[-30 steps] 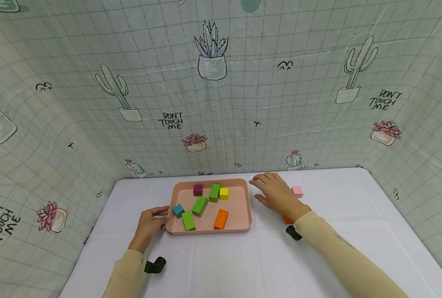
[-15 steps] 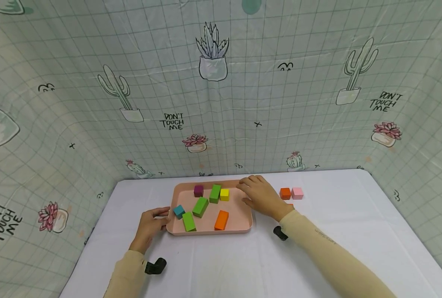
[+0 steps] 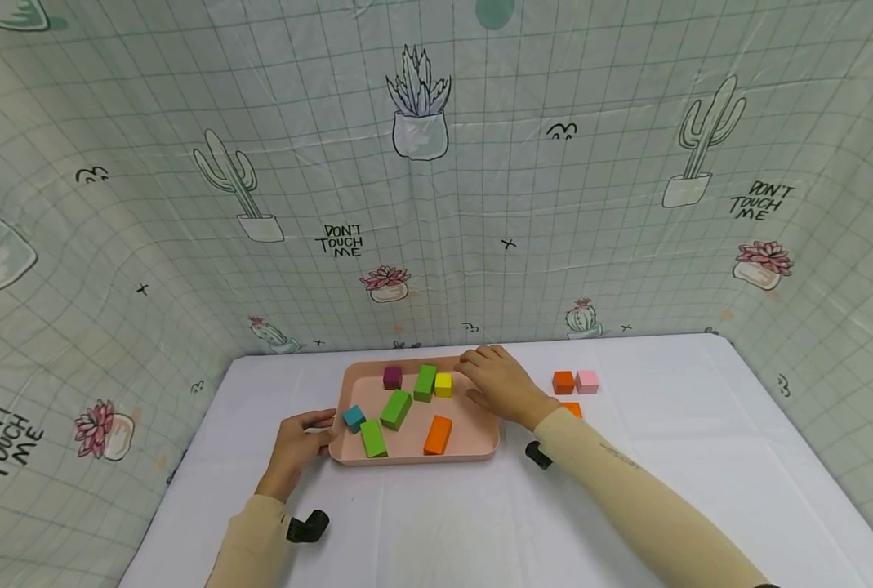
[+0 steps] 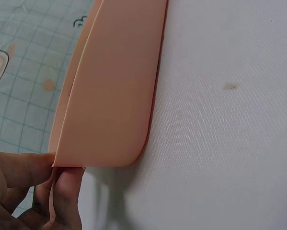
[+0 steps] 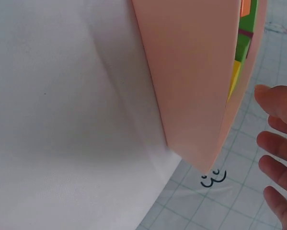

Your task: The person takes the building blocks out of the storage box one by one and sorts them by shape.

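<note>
A shallow pink tray [image 3: 471,429] lies on the white table. At its left side my left hand [image 3: 293,451] pinches the rim between thumb and fingers, as the left wrist view shows. My right hand [image 3: 505,384] hovers over the tray's right end, fingers spread and slightly bent, holding nothing. Closest to its fingertips is a yellow cube [image 3: 443,385]. Also in the tray are a purple cube [image 3: 392,377], a blue cube [image 3: 354,419], an orange block [image 3: 438,435] and three green blocks [image 3: 395,408].
To the right of the tray, a red-orange cube [image 3: 563,382] and a pink cube [image 3: 586,381] sit side by side. Another orange block [image 3: 572,409] is partly hidden by the right arm. A patterned cloth [image 3: 509,286] stands behind the white table [image 3: 421,523].
My right hand has moved left from beside the tray to above its right end, uncovering the red-orange cube. The left hand and the blocks have stayed put.
</note>
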{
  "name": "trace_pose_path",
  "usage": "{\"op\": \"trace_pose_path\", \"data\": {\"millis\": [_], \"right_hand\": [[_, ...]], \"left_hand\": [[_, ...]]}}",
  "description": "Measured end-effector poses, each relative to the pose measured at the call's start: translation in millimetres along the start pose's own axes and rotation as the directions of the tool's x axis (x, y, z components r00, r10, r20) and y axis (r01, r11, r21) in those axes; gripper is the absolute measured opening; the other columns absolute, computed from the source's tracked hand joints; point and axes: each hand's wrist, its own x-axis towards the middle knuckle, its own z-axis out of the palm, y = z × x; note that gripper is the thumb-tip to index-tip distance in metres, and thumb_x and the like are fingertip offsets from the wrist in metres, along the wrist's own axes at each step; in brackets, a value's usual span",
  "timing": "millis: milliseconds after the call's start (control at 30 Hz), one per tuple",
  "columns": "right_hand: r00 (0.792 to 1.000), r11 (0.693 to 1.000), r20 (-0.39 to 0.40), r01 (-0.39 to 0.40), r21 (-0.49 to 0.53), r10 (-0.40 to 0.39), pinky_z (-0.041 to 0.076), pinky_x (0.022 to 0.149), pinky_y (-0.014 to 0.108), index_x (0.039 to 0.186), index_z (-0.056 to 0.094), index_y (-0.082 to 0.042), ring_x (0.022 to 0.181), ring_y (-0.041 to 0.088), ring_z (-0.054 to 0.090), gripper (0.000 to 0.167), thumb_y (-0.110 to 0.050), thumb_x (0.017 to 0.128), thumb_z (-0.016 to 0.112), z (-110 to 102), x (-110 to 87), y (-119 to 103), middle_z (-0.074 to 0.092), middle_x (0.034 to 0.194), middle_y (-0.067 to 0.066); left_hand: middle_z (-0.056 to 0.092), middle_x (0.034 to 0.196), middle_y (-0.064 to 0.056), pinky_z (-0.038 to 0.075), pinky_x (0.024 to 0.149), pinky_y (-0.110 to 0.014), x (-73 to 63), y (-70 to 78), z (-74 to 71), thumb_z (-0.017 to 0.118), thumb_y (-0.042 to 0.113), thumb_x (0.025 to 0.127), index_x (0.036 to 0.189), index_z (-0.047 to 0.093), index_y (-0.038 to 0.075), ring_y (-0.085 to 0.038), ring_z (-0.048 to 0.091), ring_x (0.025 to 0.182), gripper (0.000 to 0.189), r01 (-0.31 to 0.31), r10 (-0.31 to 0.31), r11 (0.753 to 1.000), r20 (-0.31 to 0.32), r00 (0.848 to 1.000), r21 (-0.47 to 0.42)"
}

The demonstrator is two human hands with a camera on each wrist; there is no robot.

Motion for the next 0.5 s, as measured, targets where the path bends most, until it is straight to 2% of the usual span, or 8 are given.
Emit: {"op": "trace_pose_path", "data": {"millis": [500], "right_hand": [[0.997,1.0,0.065,0.031,-0.001,-0.031,0.048,0.111,0.046,0.133,0.07,-0.01,0.122,0.029,0.06,0.042,-0.02,0.094,0.082,11,19.8,-2,0.07,0.129,0.007]], "left_hand": [[0.066,0.12,-0.026,0.054,0.063,-0.021,0.8,-2.9,-0.4,0.064,-0.008,0.097,0.132,0.066,-0.012,-0.011,0.062,0.078,0.036,-0.017,0.017,1.0,-0.006,1.0,0.005]]}}
